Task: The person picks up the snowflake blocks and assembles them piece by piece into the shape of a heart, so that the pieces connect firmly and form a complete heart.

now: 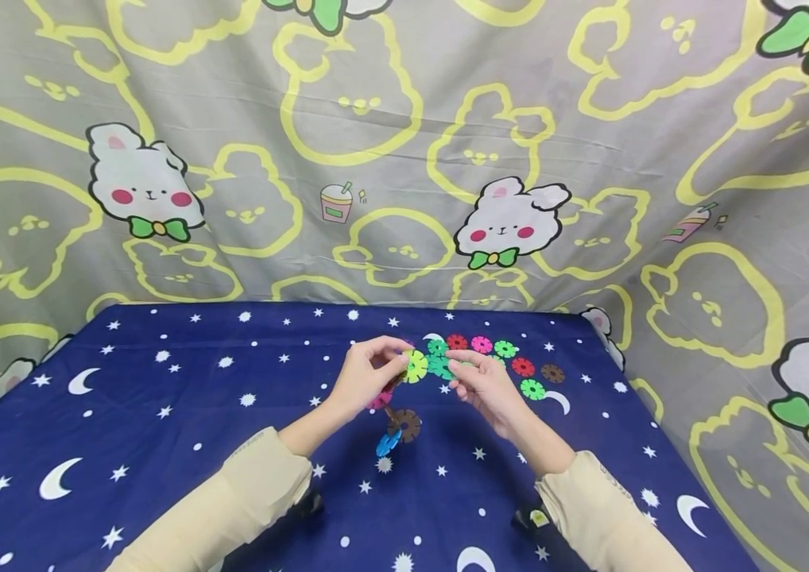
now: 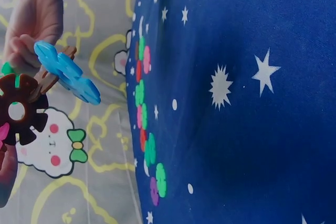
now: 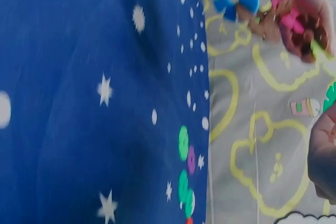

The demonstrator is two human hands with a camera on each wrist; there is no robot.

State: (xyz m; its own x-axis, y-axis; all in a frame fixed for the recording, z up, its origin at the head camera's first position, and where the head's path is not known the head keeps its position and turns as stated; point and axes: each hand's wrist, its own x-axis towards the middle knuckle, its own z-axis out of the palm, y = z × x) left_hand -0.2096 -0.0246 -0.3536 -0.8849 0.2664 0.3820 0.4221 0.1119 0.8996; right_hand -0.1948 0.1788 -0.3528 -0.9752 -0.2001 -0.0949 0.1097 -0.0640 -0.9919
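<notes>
My left hand (image 1: pixel 370 369) grips a chain of notched plastic snowflake discs between thumb and fingers. A yellow-green disc (image 1: pixel 416 366) sits at its upper end. Below hang a pink disc (image 1: pixel 380 400), a brown disc (image 1: pixel 404 427) and a blue disc (image 1: pixel 388 442), slotted into one another at angles. My right hand (image 1: pixel 485 389) is just to the right, pinching a green disc (image 3: pixel 330 97) at its fingertips, close beside the yellow-green one. In the left wrist view, the blue disc (image 2: pixel 65 72) dangles clear of the tablecloth.
Several loose discs lie at the back of the table beyond the right hand, among them a red disc (image 1: pixel 522 367), a pink disc (image 1: pixel 481 345) and a dark brown disc (image 1: pixel 552 373). A blue star-patterned cloth (image 1: pixel 183 445) covers the table. A patterned curtain (image 1: pixel 233 119) hangs behind.
</notes>
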